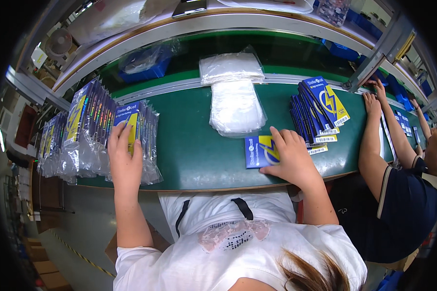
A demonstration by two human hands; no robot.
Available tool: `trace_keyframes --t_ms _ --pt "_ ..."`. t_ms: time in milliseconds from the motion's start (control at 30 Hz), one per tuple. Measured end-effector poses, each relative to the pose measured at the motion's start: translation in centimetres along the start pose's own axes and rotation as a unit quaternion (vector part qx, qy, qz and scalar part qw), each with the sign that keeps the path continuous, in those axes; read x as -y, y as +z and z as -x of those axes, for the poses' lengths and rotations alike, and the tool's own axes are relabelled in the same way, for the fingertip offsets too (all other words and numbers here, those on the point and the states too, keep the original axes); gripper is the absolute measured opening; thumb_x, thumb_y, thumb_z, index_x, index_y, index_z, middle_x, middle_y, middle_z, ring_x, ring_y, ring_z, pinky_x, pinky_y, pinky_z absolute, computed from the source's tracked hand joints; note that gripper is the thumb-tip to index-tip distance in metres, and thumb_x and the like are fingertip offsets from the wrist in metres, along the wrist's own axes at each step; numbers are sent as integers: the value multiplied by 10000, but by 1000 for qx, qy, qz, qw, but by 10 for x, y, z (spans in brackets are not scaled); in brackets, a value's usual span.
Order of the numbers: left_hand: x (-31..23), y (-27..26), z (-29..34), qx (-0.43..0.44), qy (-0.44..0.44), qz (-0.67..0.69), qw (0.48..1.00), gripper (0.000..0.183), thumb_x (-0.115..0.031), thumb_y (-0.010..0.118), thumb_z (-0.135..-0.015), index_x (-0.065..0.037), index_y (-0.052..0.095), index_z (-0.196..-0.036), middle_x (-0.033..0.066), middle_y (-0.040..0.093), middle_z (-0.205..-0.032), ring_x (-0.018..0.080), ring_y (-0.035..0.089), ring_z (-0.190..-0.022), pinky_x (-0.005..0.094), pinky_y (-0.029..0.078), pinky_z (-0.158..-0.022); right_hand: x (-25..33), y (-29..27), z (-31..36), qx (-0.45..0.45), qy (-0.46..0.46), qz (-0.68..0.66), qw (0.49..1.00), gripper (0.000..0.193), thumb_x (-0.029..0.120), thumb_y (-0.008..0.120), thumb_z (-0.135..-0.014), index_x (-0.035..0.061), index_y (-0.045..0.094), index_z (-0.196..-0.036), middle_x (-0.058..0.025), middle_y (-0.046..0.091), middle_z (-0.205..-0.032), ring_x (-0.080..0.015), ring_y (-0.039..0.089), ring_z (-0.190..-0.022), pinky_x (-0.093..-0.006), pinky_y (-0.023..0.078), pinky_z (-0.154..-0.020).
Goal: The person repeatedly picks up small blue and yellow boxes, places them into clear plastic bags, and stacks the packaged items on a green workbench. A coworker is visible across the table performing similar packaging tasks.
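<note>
On the left of the green table, my left hand (pixel 125 153) is on the front of a blue and yellow flat box in a clear bag (pixel 127 114), at the right end of a row of bagged boxes (pixel 85 114). Its fingers lie along the box face with the thumb at the right side. Right of centre, my right hand (pixel 294 156) holds a loose blue and yellow flat box (pixel 256 152) lying on the table, thumb at its near edge and fingers at the far edge. Beyond it leans a stack of unbagged boxes (pixel 318 107).
A pile of clear plastic bags (pixel 235 104) lies at the back centre. Behind are a blue bin (pixel 148 69) and a raised shelf (pixel 238 20). At the right, a co-worker's arms (pixel 372 128) rest on the same table, near a metal post (pixel 381 56).
</note>
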State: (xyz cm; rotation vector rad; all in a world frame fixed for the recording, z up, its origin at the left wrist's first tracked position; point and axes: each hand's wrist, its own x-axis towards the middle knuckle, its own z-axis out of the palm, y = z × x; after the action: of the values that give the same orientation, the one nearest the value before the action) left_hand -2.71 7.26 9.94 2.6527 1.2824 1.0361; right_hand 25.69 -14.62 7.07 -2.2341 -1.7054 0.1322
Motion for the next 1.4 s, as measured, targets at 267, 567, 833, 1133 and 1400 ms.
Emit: trace_keyframes --t_ms 267,567,833,1133,1400 --pt "-93 30 -2 50 224 157 961 180 -51 655 -762 -57 651 -942 71 590 -1060 274 525 -1032 400 420 -854 18 8 13 -105 38 -221 969 807 404 861 -517 -54 514 -1084 -194 501 -983 -302 540 -921 -367 460 -790" --pt "-100 101 -1 128 204 232 942 162 -22 655 -774 -38 658 -935 84 559 -861 245 565 -830 341 464 -734 -8 27 28 38 164 -794 585 426 379 473 -959 2 499 -1156 -51 606 -861 -78 519 -612 -219 432 -543" --pt "-103 95 2 180 112 340 916 108 -57 659 -800 -26 690 -899 77 580 -868 196 588 -799 281 462 -692 15 32 8 169 78 -862 472 670 41 637 -837 -77 260 -1378 -187 591 -1133 -204 633 -976 -307 521 -825" --pt "-92 95 4 225 -64 431 871 126 7 653 -782 -10 681 -904 62 607 -867 118 605 -749 243 496 -659 7 39 -8 84 151 -816 552 509 84 646 -852 -61 412 -1280 -149 622 -1076 -189 650 -913 -282 535 -768" --pt "-107 71 15 160 202 320 912 118 23 609 -782 0 610 -898 89 602 -811 165 610 -704 270 493 -631 28 50 3 -71 210 -756 615 261 95 642 -863 -28 488 -1034 -131 641 -947 -134 631 -810 -252 512 -709"
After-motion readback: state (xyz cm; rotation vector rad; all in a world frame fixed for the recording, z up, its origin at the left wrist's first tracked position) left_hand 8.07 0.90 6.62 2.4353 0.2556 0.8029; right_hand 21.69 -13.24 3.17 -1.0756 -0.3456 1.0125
